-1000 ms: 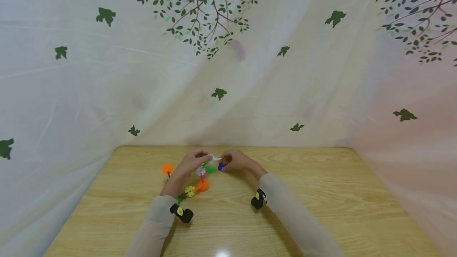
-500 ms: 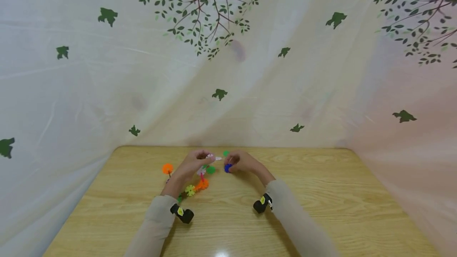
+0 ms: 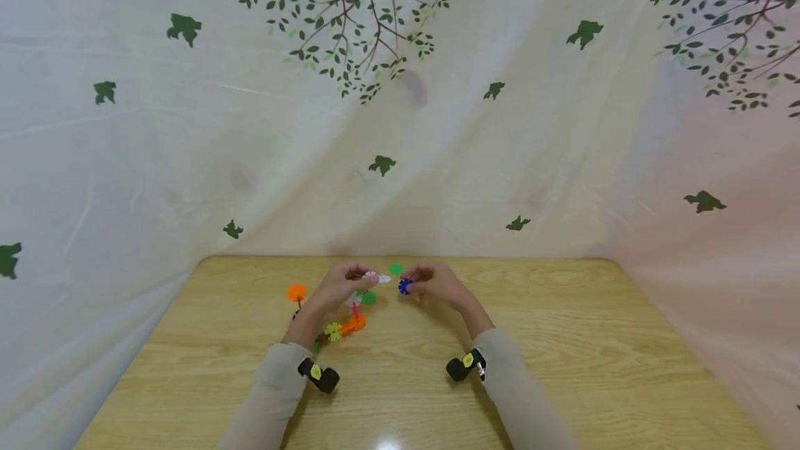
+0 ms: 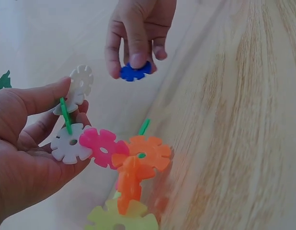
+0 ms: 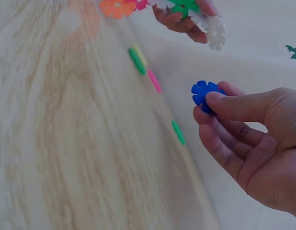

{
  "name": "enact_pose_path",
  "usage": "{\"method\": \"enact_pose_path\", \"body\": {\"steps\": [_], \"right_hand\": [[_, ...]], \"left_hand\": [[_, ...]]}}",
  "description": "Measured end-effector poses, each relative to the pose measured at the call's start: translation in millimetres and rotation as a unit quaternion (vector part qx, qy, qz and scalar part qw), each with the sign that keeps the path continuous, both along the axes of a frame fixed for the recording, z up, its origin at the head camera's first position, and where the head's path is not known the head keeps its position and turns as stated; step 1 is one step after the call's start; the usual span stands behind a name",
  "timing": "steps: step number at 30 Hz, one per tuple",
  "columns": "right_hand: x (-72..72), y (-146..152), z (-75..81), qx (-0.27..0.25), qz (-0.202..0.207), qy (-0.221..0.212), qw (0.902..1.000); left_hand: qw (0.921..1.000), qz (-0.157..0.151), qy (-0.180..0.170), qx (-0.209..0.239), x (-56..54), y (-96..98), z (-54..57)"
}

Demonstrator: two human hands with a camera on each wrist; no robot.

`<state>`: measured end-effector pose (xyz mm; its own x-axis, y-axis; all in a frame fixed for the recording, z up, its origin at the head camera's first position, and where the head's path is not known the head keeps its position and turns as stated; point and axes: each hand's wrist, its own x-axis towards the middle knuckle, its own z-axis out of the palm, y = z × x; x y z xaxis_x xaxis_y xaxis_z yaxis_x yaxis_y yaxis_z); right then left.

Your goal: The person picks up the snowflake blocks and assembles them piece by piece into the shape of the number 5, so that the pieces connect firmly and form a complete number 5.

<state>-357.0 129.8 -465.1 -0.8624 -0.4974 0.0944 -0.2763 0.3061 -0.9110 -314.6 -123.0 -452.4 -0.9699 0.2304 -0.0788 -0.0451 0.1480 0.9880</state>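
My left hand [image 4: 33,129] grips one end of a chain of notched plastic discs, like snowflake-shaped building pieces. At that end are white discs [image 4: 71,143] with a green disc [image 4: 66,115] slotted edge-on between them. A pink disc [image 4: 104,147], orange discs [image 4: 150,155] and a yellow disc [image 4: 121,218] follow along the chain. Between thumb and fingers, my right hand [image 5: 263,139] pinches a single blue disc [image 5: 204,94]. In the head view that blue disc [image 3: 405,287] is held a little to the right of the white end, with a gap between.
On the wooden table [image 3: 562,353], a loose green disc [image 3: 396,269] lies near the back edge. Loose green [image 5: 178,132] and pink discs [image 5: 154,81] show edge-on in the right wrist view. An orange disc [image 3: 296,292] stands left of my left wrist. A patterned curtain [image 3: 437,193] hangs behind.
My right hand has drawn away to the right from the white end, carrying the blue disc. The green disc at the back has come into view. My left hand stays nearly in place.
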Motion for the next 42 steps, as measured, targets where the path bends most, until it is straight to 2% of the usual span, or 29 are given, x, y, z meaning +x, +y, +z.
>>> {"method": "enact_pose_path", "body": {"steps": [7, 14, 22, 36, 42], "right_hand": [[2.4, -5.7, 7.8, -0.079, -0.03, -0.025, 0.9961], [5.8, -8.4, 14.0, -0.129, -0.025, -0.024, 0.9911], [10.1, -12.8, 14.4, -0.124, -0.026, -0.048, 0.9908], [11.8, -14.6, 13.5, -0.114, -0.01, -0.038, 0.9927], [13.7, -17.3, 16.9, -0.119, -0.015, -0.038, 0.9921]], "left_hand": [[1.0, 0.001, 0.002, 0.005, 0.4, 0.2, 0.3], [0.9999, 0.005, -0.001, 0.009, 0.3, 1.3, 0.7], [0.9997, 0.012, -0.011, 0.017, 3.2, 3.6, 2.6], [0.9999, -0.004, -0.006, 0.015, 3.7, 3.0, 3.4], [0.9997, -0.006, -0.001, 0.023, 3.4, 4.5, 4.1]]}}
